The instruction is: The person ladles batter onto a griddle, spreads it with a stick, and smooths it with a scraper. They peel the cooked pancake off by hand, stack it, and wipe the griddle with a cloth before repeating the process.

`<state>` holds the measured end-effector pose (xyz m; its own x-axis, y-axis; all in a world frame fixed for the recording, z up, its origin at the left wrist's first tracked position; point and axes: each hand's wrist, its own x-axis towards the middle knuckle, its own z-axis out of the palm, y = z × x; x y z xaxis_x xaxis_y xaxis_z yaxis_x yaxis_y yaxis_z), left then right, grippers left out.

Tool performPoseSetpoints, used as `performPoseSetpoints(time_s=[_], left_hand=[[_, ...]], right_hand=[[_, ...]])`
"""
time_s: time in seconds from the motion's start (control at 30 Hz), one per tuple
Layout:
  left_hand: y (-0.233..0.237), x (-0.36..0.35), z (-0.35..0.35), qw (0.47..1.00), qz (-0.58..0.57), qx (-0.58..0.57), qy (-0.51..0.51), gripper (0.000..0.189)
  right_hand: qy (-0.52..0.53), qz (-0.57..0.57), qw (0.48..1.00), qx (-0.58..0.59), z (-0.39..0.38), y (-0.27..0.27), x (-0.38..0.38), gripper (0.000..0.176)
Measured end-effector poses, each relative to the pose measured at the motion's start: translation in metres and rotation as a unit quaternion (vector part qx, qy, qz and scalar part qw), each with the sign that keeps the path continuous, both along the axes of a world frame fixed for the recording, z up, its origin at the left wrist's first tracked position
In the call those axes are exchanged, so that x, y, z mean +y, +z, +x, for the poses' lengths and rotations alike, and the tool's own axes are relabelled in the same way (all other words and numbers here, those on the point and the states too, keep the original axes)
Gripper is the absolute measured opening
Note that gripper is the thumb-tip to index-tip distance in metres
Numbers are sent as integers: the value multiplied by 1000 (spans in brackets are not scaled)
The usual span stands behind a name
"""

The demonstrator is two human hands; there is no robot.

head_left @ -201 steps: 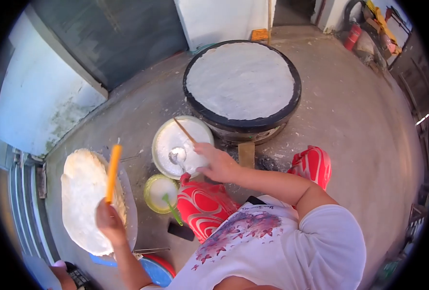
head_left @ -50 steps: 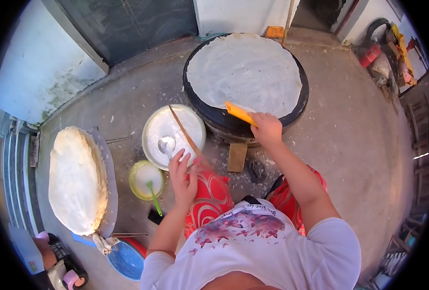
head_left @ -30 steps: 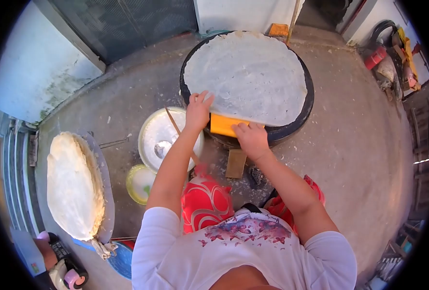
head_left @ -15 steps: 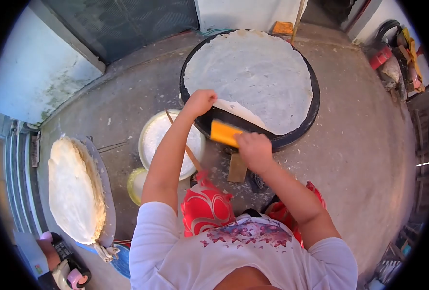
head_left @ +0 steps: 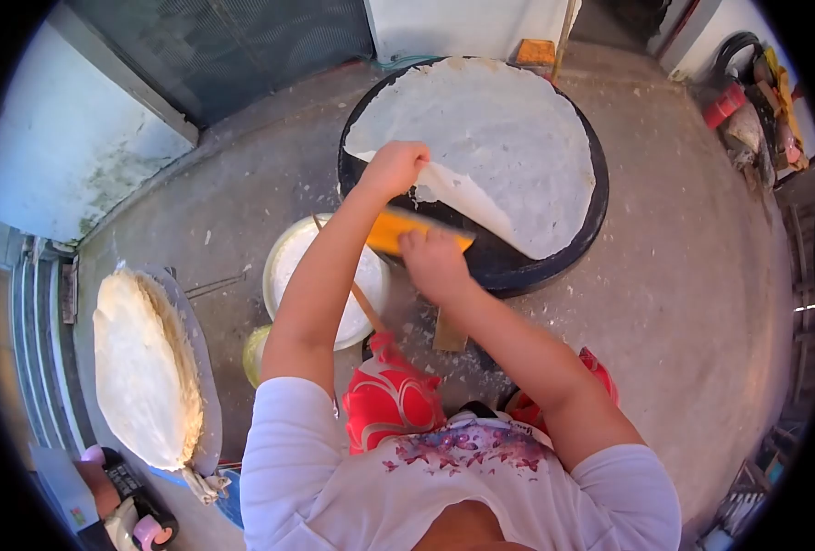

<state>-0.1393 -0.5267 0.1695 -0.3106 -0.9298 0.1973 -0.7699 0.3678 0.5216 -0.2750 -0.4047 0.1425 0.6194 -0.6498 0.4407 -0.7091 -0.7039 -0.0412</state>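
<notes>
A large, thin pale pancake (head_left: 499,147) covers most of the round black griddle (head_left: 499,269). My left hand (head_left: 396,170) pinches its near-left edge and holds it lifted, so part of the sheet folds back and dark griddle shows beneath. In my right hand (head_left: 435,264) is a flat yellow scraper (head_left: 396,230), held over the griddle's near-left rim and blurred by motion. Left of the griddle, partly behind my left forearm, stands a tub of white batter (head_left: 288,257) with a wooden stick (head_left: 363,301) leaning across it.
To the left, a stack of finished pancakes (head_left: 141,367) lies on a round board (head_left: 210,404). A small yellowish bowl (head_left: 253,354) sits beside the tub. An orange block (head_left: 536,52) rests behind the griddle, and tools and bags (head_left: 756,119) lean at the far right.
My left hand has moved up and to the right, peeling more of the pancake off the griddle. My right hand has moved left with the scraper.
</notes>
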Motion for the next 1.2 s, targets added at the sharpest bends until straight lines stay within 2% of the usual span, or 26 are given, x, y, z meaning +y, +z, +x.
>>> performPoseSetpoints(time_s=[0.07, 0.13, 0.2, 0.27, 0.3, 0.37, 0.5, 0.57, 0.6, 0.63, 0.7, 0.77, 0.8, 0.93, 0.97, 1.03, 1.17, 1.2], left_hand=[[-4, 0, 4, 1000, -14, 19, 15, 10], [-1, 0, 7, 992, -26, 94, 79, 8], [3, -1, 13, 990, -30, 109, 81, 8], [6, -5, 14, 987, -35, 131, 82, 8], [9, -7, 13, 988, -46, 121, 86, 8], [14, -10, 11, 988, -57, 111, 92, 7], [39, -14, -1, 990, -86, 88, 69, 11], [52, -12, -11, 988, -107, 97, 53, 10], [60, -6, -16, 983, -158, 82, 36, 11], [67, 2, -21, 976, -207, 66, 20, 11], [72, 23, -25, 975, -219, 42, 6, 11], [67, 49, -24, 956, -280, 71, -50, 13], [62, 62, -23, 956, -280, 72, -54, 13], [22, 102, -6, 965, -255, 54, -27, 21], [8, 106, 1, 964, -257, 55, -31, 21], [-20, 113, 9, 976, -217, 31, 3, 33], [-41, 123, -1, 986, -163, 1, 29, 41], [-40, 123, -10, 985, -156, -54, 43, 43]], right_hand=[[-68, 2, 998, 1, 3, -5, -31, 11], [-72, 5, 997, 1, 5, 2, -42, 9], [-79, 2, 997, 6, 9, 7, -37, 6], [13, 2, 1000, -18, 14, -2, -20, 7], [53, -15, 998, -28, 17, -6, -17, 8], [27, -1, 999, -28, 15, -12, -32, 8], [-144, 41, 988, 44, -7, 6, -82, 7], [-158, 14, 987, 39, -25, 5, -88, 9], [-160, 10, 986, 39, -33, 8, -85, 9], [-137, 5, 990, 21, -41, 13, -74, 10], [-103, 22, 994, 5, -55, 21, -44, 13], [-79, 71, 994, 0, -71, 31, -10, 18], [-72, 119, 990, 2, -80, 34, 6, 30], [-48, 239, 970, 14, -109, 58, 70, 29], [-53, 237, 970, 12, -114, 61, 82, 29], [-51, 299, 953, -17, -120, 61, 103, 27], [-54, 317, 945, -53, -121, 42, 116, 22], [-46, 311, 947, -62, -121, 35, 116, 24]])
